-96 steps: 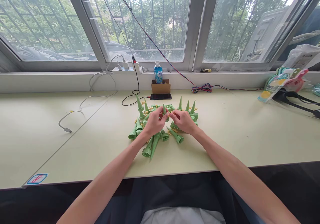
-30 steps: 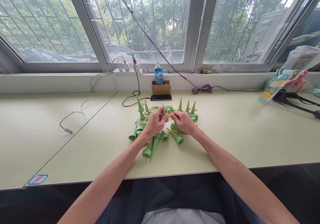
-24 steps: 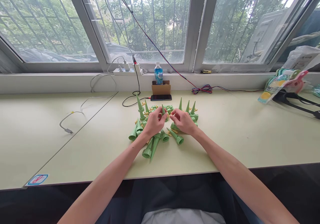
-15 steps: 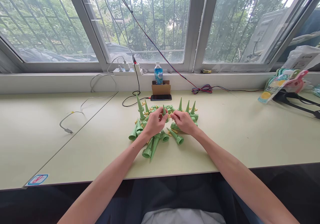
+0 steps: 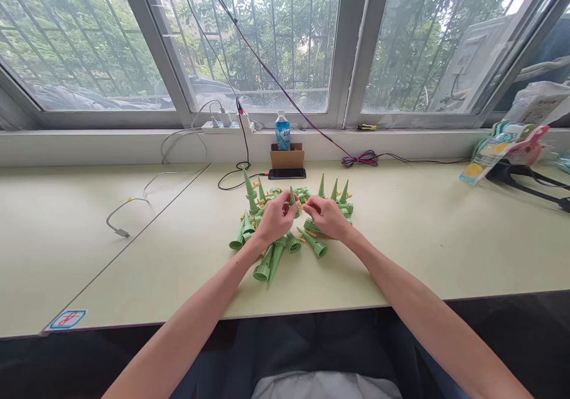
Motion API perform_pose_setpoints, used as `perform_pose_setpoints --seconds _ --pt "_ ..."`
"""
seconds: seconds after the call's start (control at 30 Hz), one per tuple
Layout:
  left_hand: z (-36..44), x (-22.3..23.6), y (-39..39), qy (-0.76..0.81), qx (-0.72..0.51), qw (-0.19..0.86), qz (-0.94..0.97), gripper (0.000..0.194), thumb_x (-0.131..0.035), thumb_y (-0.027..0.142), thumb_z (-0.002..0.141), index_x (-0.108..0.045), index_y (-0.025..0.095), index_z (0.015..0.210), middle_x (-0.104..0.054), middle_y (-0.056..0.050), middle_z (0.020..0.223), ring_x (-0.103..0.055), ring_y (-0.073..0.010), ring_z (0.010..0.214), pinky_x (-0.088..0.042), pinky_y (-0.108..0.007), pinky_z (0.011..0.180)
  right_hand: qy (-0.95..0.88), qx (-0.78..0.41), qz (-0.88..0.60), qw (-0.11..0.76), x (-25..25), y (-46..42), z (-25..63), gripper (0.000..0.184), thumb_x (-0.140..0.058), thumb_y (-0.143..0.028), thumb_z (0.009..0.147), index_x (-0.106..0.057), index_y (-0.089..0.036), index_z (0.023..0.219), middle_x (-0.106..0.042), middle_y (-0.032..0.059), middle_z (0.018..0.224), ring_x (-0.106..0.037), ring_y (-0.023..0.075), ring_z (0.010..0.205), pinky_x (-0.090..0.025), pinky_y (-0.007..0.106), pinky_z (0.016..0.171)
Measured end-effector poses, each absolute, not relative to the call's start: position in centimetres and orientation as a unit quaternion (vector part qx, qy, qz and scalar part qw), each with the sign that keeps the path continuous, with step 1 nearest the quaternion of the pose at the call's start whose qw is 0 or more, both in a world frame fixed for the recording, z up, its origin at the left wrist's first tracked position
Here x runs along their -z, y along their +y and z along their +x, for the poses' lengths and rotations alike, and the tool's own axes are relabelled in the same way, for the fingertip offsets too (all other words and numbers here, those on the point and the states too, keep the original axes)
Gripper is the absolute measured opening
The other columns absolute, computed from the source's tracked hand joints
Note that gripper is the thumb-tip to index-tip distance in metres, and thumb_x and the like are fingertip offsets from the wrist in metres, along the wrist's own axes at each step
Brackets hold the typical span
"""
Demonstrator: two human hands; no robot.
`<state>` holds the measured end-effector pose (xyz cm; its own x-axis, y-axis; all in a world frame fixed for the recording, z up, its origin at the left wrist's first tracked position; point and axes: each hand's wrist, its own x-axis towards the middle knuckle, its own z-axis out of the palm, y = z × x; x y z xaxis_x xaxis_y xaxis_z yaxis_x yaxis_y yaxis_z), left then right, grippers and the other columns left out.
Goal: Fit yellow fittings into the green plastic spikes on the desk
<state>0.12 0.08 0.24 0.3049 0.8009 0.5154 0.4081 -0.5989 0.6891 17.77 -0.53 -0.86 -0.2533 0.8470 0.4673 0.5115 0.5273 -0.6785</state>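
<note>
My left hand (image 5: 276, 218) is closed around a green plastic plant-watering spike (image 5: 292, 195), held upright with its tip pointing up. My right hand (image 5: 328, 216) pinches at a small yellow valve (image 5: 300, 207) on the side of that spike; the fingertips partly cover the valve. Several more green spikes with yellow valves lie and stand around both hands. One spike (image 5: 315, 244) lies just below my right hand, and another (image 5: 262, 266) rests near my left wrist with its threaded mouth facing me. Three spikes, such as this upright one (image 5: 321, 186), stand behind my right hand.
Behind the pile lies a phone (image 5: 287, 174), before a small cardboard box (image 5: 287, 158) and a blue-labelled bottle (image 5: 282, 130). A white cable (image 5: 119, 231) lies on the left of the table. Bundled wire (image 5: 360, 158) and a black strap (image 5: 525, 182) are on the right.
My right fingers drew slightly away from the yellow valve about 0.8 s ago, then came back to it. The left hand keeps its hold on the spike; the other spikes have not moved.
</note>
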Motion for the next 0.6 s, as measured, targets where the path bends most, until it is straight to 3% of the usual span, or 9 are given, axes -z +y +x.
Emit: perform_pose_setpoints --seconds 0.2,0.4,0.6 --pt "0.06 -0.18 0.1 0.387 -0.441 0.227 0.778 0.012 -0.052 0.031 0.091 -0.053 0.019 0.089 -0.057 0.0 0.078 -0.047 -0.0085 0.055 -0.038 -0.02 0.047 -0.768 -0.192 -0.451 0.413 0.86 -0.54 17.75 0.033 -0.043 -0.035 0.095 -0.045 -0.02 0.066 -0.043 -0.0031 0.057 -0.035 0.0116 0.054 -0.028 0.026 0.054" --pt "0.12 -0.2 0.17 0.393 -0.45 0.221 0.771 0.013 -0.052 0.032 0.091 -0.054 0.018 0.091 -0.06 -0.001 0.08 -0.05 -0.0092 0.056 -0.039 -0.02 0.048 -0.765 -0.199 -0.439 0.428 0.77 -0.68 17.75 0.018 -0.05 -0.036 0.091 -0.053 -0.02 0.082 -0.052 -0.0034 0.061 -0.042 0.012 0.056 -0.034 0.025 0.058" --pt "0.16 -0.19 0.21 0.389 -0.445 0.224 0.774 0.011 -0.053 0.03 0.09 -0.052 0.019 0.088 -0.058 0.0 0.079 -0.048 -0.0085 0.055 -0.038 -0.02 0.047 -0.768 -0.203 -0.434 0.425 0.78 -0.61 17.78 0.018 -0.049 -0.031 0.091 -0.051 -0.02 0.078 -0.055 -0.0022 0.066 -0.043 0.0116 0.058 -0.033 0.025 0.058"
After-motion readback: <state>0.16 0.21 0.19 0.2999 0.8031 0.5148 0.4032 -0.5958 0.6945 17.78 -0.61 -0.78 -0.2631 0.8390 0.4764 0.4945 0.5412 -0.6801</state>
